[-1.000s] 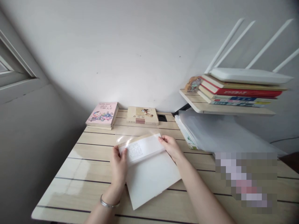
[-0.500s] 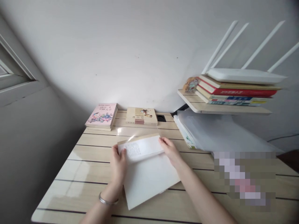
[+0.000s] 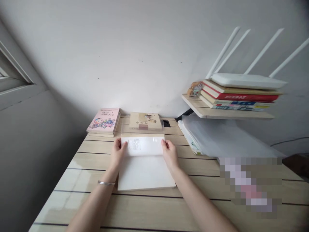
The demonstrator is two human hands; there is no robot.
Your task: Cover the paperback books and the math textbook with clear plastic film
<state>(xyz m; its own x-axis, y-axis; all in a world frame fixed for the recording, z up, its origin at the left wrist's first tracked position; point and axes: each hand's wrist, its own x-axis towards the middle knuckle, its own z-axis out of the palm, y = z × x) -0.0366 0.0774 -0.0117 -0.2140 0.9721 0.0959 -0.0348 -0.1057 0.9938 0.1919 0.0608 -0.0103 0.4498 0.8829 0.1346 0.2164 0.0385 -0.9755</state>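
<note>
A book with a blank white page facing up lies in front of me. Along its far edge runs a white flap with small printed text at the left. A clear plastic sheet sticks out beyond that edge; whether it is a sleeve around the cover I cannot tell. At the flap's left end, my left hand, with a silver bangle on the wrist, is closed, thumb on top. My right hand pinches the right end the same way. The fingers underneath are hidden.
Pink picture books are stacked at the back left. Behind the plastic sheet lies a beige book. At the right, a raised shelf carries books and a white router, above papers in a translucent folder. A blurred patch covers the lower right.
Both hands have turned the book from a tilt to nearly square with the table and moved it slightly away from me. The clear sheet now stands higher in front of the beige book.
</note>
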